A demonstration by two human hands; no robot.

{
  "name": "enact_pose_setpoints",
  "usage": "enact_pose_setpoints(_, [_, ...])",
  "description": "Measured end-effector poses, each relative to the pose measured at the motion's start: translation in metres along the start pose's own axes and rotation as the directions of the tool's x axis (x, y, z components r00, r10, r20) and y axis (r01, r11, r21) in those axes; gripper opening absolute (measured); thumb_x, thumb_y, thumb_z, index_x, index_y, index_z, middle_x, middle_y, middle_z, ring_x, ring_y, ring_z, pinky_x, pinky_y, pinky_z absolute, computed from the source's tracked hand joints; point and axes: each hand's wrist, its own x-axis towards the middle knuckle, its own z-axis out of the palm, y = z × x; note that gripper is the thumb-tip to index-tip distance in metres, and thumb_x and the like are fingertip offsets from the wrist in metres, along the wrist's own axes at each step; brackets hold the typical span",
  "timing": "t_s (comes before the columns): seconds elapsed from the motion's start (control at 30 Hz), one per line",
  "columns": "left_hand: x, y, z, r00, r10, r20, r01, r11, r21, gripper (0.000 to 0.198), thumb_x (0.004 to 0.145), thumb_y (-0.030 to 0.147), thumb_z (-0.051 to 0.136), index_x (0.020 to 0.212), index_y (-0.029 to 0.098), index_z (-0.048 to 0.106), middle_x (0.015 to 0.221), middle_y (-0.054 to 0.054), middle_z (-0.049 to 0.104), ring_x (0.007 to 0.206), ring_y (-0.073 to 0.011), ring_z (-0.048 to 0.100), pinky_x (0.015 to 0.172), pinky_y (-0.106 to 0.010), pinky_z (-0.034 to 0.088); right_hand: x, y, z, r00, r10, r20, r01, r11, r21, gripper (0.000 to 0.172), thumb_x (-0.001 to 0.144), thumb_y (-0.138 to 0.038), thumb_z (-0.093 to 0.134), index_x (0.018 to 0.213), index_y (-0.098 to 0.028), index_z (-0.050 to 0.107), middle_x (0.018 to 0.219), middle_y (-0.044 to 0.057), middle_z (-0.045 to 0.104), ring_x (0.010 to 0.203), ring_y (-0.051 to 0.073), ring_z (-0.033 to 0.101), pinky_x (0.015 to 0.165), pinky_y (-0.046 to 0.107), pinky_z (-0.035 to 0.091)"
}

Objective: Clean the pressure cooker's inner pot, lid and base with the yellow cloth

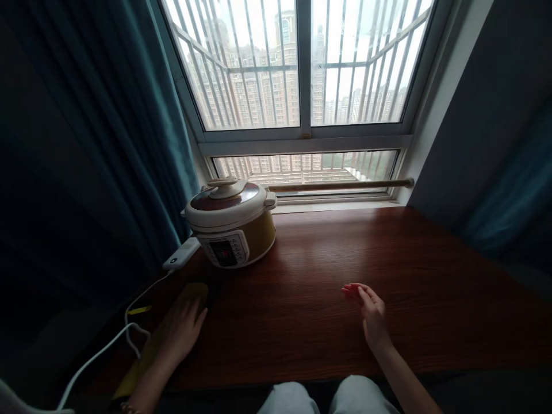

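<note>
- The left hand (183,328) lies over a long yellowish item (196,292); its fingers (190,309) are laid out on top, and whether they grip cannot be told.
- This item shows a rounded end just beyond those fingers; the hand and forearm hide much of the rest, and dimness blurs its material.
- The right hand (374,319) is over the surface (297,322), well apart from the left, fingers loosely bent with the thumb near the fingertips; whether anything small is pinched cannot be told.
- Both forearms are cut off by the lower border.
- The cooker (259,236) stands beyond the left fingers and slightly right of them; its panel marks are illegible.
- Left of the left fingers, a white cable (97,352) loops, its lower part leaving the view.
- Wood stretches between the two hands' fingers and onward to the right of the right ones, where its edge fades into shadow.
- The surface's near edge lies behind the right fingers, close to the knees (293,397).
</note>
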Motion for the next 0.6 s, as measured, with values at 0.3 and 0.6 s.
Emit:
enact_pose_setpoints(0.3, [-0.024, 0.083, 0.016, 0.992, -0.100, 0.075, 0.090, 0.988, 0.129, 0.058, 0.089, 0.040, 0.022, 0.136, 0.010, 0.038, 0.143, -0.018, 0.032, 0.130, -0.0349, 0.029, 0.099, -0.050, 0.027, -0.015, 0.025, -0.035, 0.983, -0.172, -0.057, 0.132, 0.899, -0.417, 0.029, 0.078, -0.044, 0.051, 0.081, -0.017, 0.062, 0.085, 0.009, 0.068, 0.081, 0.023, 0.063, 0.079, 0.037, 0.047])
enact_pose_setpoints(0.6, [-0.042, 0.113, 0.008, 0.997, -0.016, 0.075, 0.018, 1.000, -0.021, 0.053, 0.088, 0.035, 0.028, 0.134, 0.011, 0.041, 0.145, -0.018, 0.027, 0.134, -0.0355, 0.021, 0.102, -0.056, 0.022, -0.015, 0.026, -0.037, 0.978, -0.203, -0.039, 0.160, 0.861, -0.482, 0.027, 0.081, -0.041, 0.047, 0.081, -0.018, 0.061, 0.084, 0.009, 0.067, 0.080, 0.024, 0.063, 0.078, 0.037, 0.046])
